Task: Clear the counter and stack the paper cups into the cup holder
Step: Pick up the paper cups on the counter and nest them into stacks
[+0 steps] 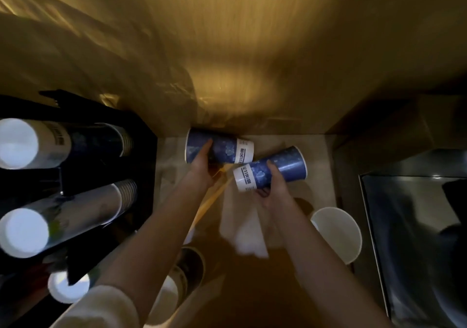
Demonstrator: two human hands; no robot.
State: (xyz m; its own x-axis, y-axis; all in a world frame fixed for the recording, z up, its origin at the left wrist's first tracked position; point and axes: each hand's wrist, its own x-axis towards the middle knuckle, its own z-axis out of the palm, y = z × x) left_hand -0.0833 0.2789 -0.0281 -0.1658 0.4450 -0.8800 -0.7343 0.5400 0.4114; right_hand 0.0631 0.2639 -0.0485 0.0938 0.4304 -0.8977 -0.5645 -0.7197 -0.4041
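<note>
Two blue paper cups with white bands lie on their sides near the counter's (316, 173) back wall. My left hand (202, 166) grips the left blue cup (222, 148), whose mouth faces left. My right hand (274, 183) grips the right blue cup (280, 167), whose mouth faces up and right. The black cup holder (106, 166) stands at the left. It carries two slanted stacks of cups: an upper stack (63, 143) and a lower stack (70, 214).
A white cup (338, 234) stands upright at the right, beside a dark steel sink (417, 239). A white cloth or napkin (247, 231) lies under my right forearm. Another cup stack (182, 277) sits near the front. An orange straw-like strip (209, 203) lies between my arms.
</note>
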